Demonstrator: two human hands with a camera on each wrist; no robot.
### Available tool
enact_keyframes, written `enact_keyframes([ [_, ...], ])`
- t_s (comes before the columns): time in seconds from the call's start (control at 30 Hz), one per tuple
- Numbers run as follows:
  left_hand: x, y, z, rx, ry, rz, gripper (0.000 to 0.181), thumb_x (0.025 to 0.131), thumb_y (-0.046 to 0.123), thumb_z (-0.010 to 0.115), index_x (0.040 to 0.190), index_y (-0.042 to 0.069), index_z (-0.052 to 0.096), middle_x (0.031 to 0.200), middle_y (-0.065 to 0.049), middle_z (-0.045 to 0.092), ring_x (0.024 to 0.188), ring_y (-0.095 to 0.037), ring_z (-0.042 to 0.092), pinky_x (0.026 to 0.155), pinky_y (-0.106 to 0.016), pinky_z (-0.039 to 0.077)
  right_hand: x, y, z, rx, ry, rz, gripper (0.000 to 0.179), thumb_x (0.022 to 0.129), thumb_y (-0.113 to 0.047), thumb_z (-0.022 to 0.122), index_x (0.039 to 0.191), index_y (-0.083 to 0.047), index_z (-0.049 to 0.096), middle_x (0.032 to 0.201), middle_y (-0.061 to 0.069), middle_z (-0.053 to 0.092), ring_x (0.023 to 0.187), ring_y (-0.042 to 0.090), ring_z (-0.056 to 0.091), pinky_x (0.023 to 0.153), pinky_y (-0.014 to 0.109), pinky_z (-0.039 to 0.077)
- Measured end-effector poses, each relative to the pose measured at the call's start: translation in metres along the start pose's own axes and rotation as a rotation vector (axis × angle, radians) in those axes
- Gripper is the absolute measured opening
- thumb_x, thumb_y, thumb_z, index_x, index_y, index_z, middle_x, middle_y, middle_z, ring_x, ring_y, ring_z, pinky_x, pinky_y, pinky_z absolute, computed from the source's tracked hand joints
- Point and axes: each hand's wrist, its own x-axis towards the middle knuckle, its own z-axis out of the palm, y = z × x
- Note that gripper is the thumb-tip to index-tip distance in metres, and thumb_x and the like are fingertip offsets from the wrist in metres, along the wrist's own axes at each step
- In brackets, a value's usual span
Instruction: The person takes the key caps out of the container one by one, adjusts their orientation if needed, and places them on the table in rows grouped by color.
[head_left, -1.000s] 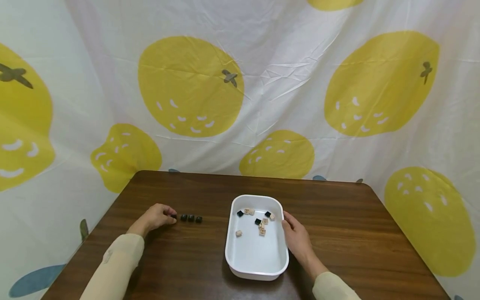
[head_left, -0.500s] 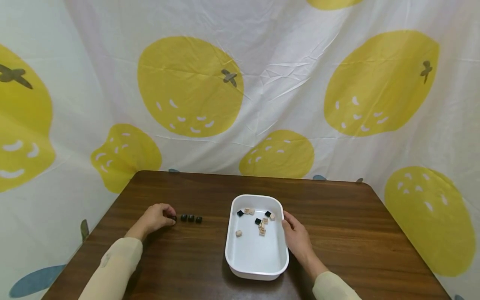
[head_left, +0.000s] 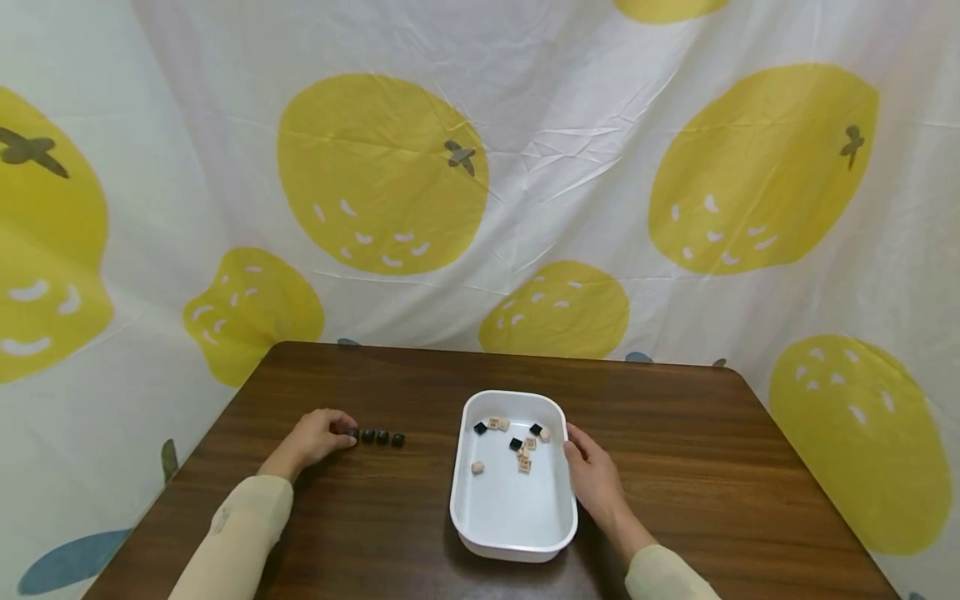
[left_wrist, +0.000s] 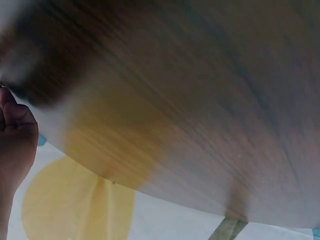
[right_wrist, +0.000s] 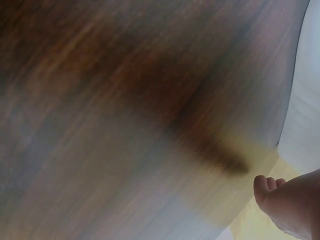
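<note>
Toward the table's left side, my left hand point(head_left: 317, 435) pinches a black keycap point(head_left: 352, 432) between thumb and fingertips, partly covered by them. It sits at the left end of a short row of black keycaps point(head_left: 382, 437), close beside its neighbour. My right hand point(head_left: 596, 475) grips the right wall of a white tray point(head_left: 513, 525). Inside that tray lie several beige keycaps point(head_left: 524, 466) and a few black ones point(head_left: 481, 427), some upside down. The left wrist view shows part of my left hand point(left_wrist: 17, 130); the right wrist view shows part of my right hand point(right_wrist: 285, 197).
A dark brown wooden table point(head_left: 705, 483) carries everything. Behind it hangs a white cloth point(head_left: 555, 183) printed with yellow lemons, close to the table's back edge. Bare wood lies between the keycap row and the tray.
My left hand has shifted slightly right with its keycap, closing the gap to the row. My right hand and the tray have stayed in place.
</note>
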Motion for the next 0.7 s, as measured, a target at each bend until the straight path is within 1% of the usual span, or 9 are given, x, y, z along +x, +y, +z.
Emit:
enact_keyframes([
  [0.1, 0.002, -0.002, 0.001, -0.007, 0.002, -0.021, 0.021, 0.090, 0.007, 0.071, 0.110, 0.003, 0.069, 0.096, -0.007, 0.061, 0.088, -0.023, 0.055, 0.079, -0.044, 0.047, 0.000, 0.000, 0.001, 0.005, 0.002, -0.005, 0.041, 0.104, -0.016, 0.049, 0.142, -0.002, 0.052, 0.136, 0.023, 0.056, 0.122, 0.038, 0.055, 0.100, 0.052, 0.044],
  [0.2, 0.003, -0.002, 0.000, 0.003, 0.019, -0.009, 0.030, 0.089, 0.006, 0.072, 0.118, 0.001, 0.066, 0.100, -0.009, 0.059, 0.091, -0.025, 0.054, 0.079, -0.045, 0.046, 0.000, -0.001, 0.001, 0.011, 0.010, -0.018, 0.040, 0.104, -0.015, 0.049, 0.141, 0.000, 0.052, 0.134, 0.023, 0.057, 0.119, 0.038, 0.056, 0.099, 0.051, 0.044],
  [0.27, 0.004, 0.002, -0.003, 0.002, 0.048, 0.003, 0.037, 0.090, 0.007, 0.070, 0.125, 0.001, 0.063, 0.104, -0.012, 0.057, 0.093, -0.027, 0.053, 0.079, -0.046, 0.046, 0.000, -0.001, 0.000, 0.009, 0.015, -0.026, 0.040, 0.104, -0.014, 0.049, 0.141, 0.000, 0.053, 0.134, 0.024, 0.058, 0.119, 0.038, 0.056, 0.100, 0.051, 0.044],
  [0.33, 0.006, 0.011, -0.005, -0.011, 0.106, 0.024, 0.041, 0.091, 0.009, 0.068, 0.130, 0.000, 0.060, 0.110, -0.017, 0.056, 0.096, -0.030, 0.052, 0.080, -0.048, 0.045, 0.001, 0.000, 0.000, 0.003, 0.015, -0.024, 0.040, 0.104, -0.015, 0.049, 0.141, 0.000, 0.052, 0.134, 0.023, 0.058, 0.121, 0.039, 0.056, 0.101, 0.051, 0.043],
  [0.4, 0.011, 0.025, -0.005, -0.045, 0.167, 0.048, 0.041, 0.094, 0.012, 0.066, 0.132, 0.000, 0.058, 0.118, -0.021, 0.055, 0.103, -0.035, 0.053, 0.085, -0.051, 0.045, 0.001, 0.000, 0.000, -0.007, 0.016, -0.023, 0.040, 0.104, -0.015, 0.049, 0.141, 0.000, 0.052, 0.134, 0.024, 0.057, 0.122, 0.040, 0.055, 0.101, 0.053, 0.042],
  [0.5, 0.023, 0.056, 0.001, -0.102, 0.224, 0.109, 0.041, 0.097, 0.018, 0.065, 0.133, 0.000, 0.059, 0.131, -0.023, 0.052, 0.116, -0.040, 0.051, 0.096, -0.055, 0.042, 0.002, 0.000, -0.001, -0.011, 0.014, -0.009, 0.041, 0.104, -0.016, 0.049, 0.142, -0.001, 0.052, 0.136, 0.024, 0.056, 0.125, 0.040, 0.052, 0.103, 0.053, 0.040],
  [0.57, 0.031, 0.080, 0.010, -0.136, 0.231, 0.156, 0.040, 0.096, 0.022, 0.067, 0.130, 0.001, 0.061, 0.136, -0.022, 0.051, 0.125, -0.041, 0.047, 0.103, -0.057, 0.038, 0.001, 0.000, -0.001, -0.006, 0.011, -0.006, 0.041, 0.104, -0.016, 0.049, 0.142, -0.001, 0.052, 0.136, 0.024, 0.056, 0.125, 0.040, 0.052, 0.103, 0.053, 0.040],
  [0.67, 0.041, 0.114, 0.029, -0.170, 0.200, 0.211, 0.039, 0.094, 0.026, 0.070, 0.125, 0.003, 0.066, 0.138, -0.019, 0.051, 0.131, -0.038, 0.044, 0.108, -0.055, 0.032, 0.001, -0.001, 0.000, 0.005, -0.001, 0.006, 0.041, 0.104, -0.016, 0.049, 0.142, -0.001, 0.052, 0.137, 0.024, 0.056, 0.125, 0.040, 0.052, 0.103, 0.053, 0.041],
  [0.7, 0.044, 0.125, 0.037, -0.176, 0.189, 0.230, 0.037, 0.093, 0.026, 0.071, 0.123, 0.004, 0.068, 0.138, -0.018, 0.052, 0.130, -0.037, 0.045, 0.108, -0.054, 0.033, 0.001, -0.001, -0.001, 0.003, -0.004, 0.008, 0.041, 0.104, -0.016, 0.049, 0.142, -0.002, 0.052, 0.137, 0.024, 0.056, 0.125, 0.040, 0.052, 0.103, 0.053, 0.041],
])
